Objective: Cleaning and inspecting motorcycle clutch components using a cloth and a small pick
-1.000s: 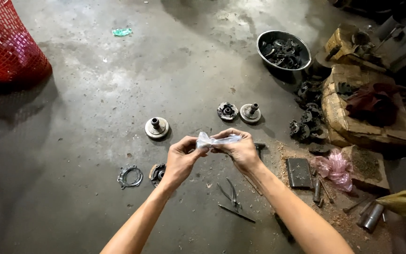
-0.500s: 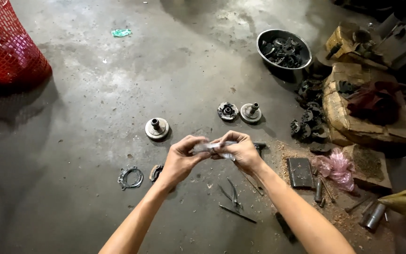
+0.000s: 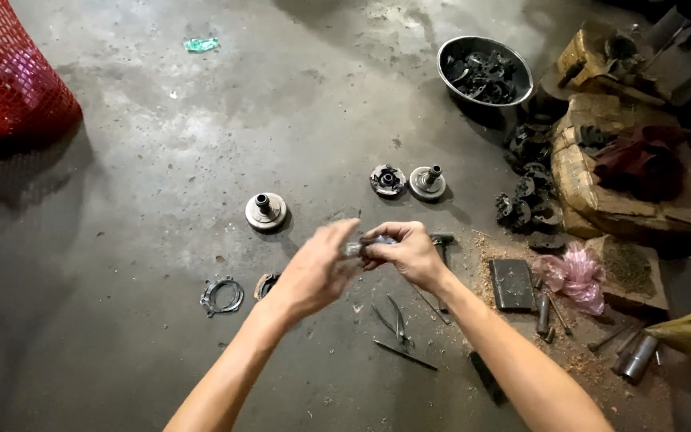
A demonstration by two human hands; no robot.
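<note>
Both hands meet above the concrete floor (image 3: pixel 121 200), roughly at its middle in the head view, and between them sits a small clear plastic wrapper (image 3: pixel 359 247) bunched around something too small to make out. The left hand (image 3: pixel 313 272) is blurred; its fingers appear curled toward the wrapper's near end, though whether they actually pinch it cannot be told. The right hand (image 3: pixel 409 252) is closed on the wrapper's other end, thumb and fingertips pressed together, a grip that suits thin, slippery film. Below the hands lie a pair of pliers (image 3: pixel 393 320) and a thin dark rod (image 3: pixel 404 354), close enough to be picked up without shifting position. Three round metal hub parts are set out in a loose row farther up the floor: one (image 3: pixel 265 211) to the left, and a dark one (image 3: pixel 387 180) just beside a paler one (image 3: pixel 427 182), each standing flat on its wide face so it will not roll. A thin ring-shaped gasket (image 3: pixel 221 295) lies flat near the left forearm. Toward the floor's upper right a metal bowl (image 3: pixel 449 60) holds many dark parts, keeping them gathered. At the right, a flat dark block (image 3: pixel 512 283) and a crumpled pink bag (image 3: pixel 576 274) rest on scattered sawdust. A red mesh basket (image 3: pixel 9 80) occupies the upper left corner.
</note>
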